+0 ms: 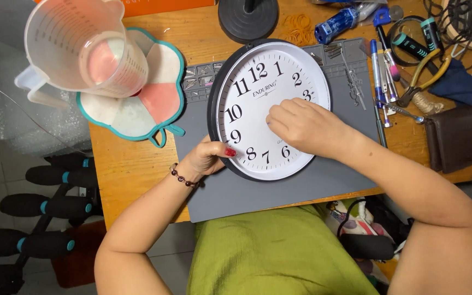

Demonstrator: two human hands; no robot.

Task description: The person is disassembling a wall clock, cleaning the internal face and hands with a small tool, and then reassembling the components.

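Observation:
A round wall clock [258,87] with a white face, black numerals and a black rim lies flat on a grey work mat [350,109]. My left hand [208,155] grips the clock's lower left rim, thumb on the face near the edge. My right hand [301,127] rests on the middle of the face with its fingers curled together over the centre, hiding the clock hands. I cannot tell whether the fingers pinch anything.
A clear measuring jug [83,49] stands on a flower-shaped pad [159,104] at the left. Pens, pliers [424,76] and small tools lie right of the mat beside a brown wallet [457,136]. A black round stand base [247,19] is behind the clock. Dumbbells [45,207] sit on the floor.

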